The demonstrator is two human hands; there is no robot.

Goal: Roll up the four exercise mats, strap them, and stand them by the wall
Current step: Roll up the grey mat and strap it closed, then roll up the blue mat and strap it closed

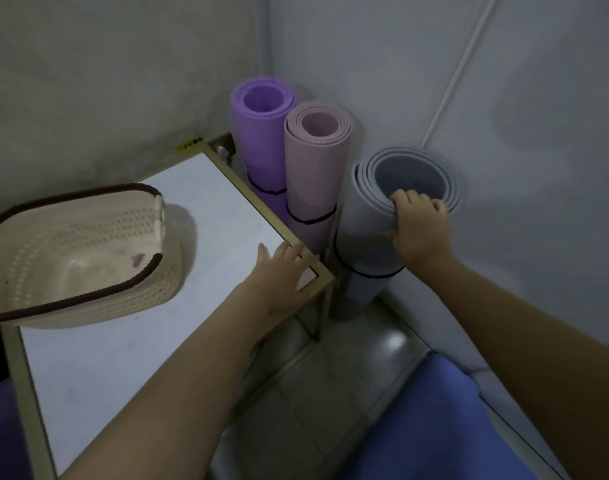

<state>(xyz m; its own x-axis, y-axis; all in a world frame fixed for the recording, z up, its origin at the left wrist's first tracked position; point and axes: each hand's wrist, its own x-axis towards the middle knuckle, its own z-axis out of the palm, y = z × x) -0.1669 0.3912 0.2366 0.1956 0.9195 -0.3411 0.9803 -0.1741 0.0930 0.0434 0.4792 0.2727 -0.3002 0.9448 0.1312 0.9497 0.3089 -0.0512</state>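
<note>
**Grey Mat Held by Its Top Rim Beside the Table**

The right hand is closed on the upper rim of the grey mat: the fingers are curled over the edge into the hollow of the roll, and the thumb is pressed against the outer layer. The left hand is laid flat on the near right corner of the table, fingers straight and slightly spread across the gold frame; nothing is held by it.

The grey mat is stood upright on the floor just off that same table corner, on the side away from the table top, and a black strap is wound round it below the gripping hand. Along the table's right edge, farther back, the pink mat and the purple mat are stood on end, touching each other, each bound by a dark strap. All three rolls are set between the table and the wall.

On the table's left part a cream perforated basket with a dark rim is placed.
</note>
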